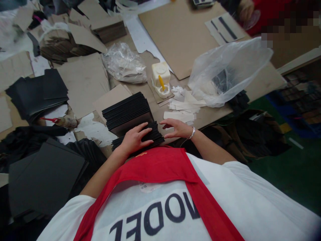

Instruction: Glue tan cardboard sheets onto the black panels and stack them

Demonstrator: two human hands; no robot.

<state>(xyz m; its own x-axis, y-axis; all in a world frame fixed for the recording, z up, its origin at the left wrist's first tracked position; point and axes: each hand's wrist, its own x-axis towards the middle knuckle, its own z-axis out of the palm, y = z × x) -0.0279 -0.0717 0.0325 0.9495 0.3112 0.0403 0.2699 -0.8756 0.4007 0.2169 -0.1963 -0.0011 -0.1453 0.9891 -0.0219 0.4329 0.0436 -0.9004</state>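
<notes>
A stack of thin black folded pieces [127,112] lies at the table's near edge, its upper part parted from a lower part by a brownish-black surface. My left hand [136,138] rests on the nearer part with its fingers spread. At the right end of the stack is my right hand [174,128], fingers curved and apart, with nothing visible between them. Just beyond the stack, a beige board [112,100] lies partly under it. White paper strips [187,107] lie beyond my right hand.
A white glue container [162,75] with a yellow stick stands mid-table. Plastic bags [125,63], a large clear bag [230,73], black sheets [37,92] and grey boards [84,83] surround the work spot. Another person's hand [245,10] shows top right.
</notes>
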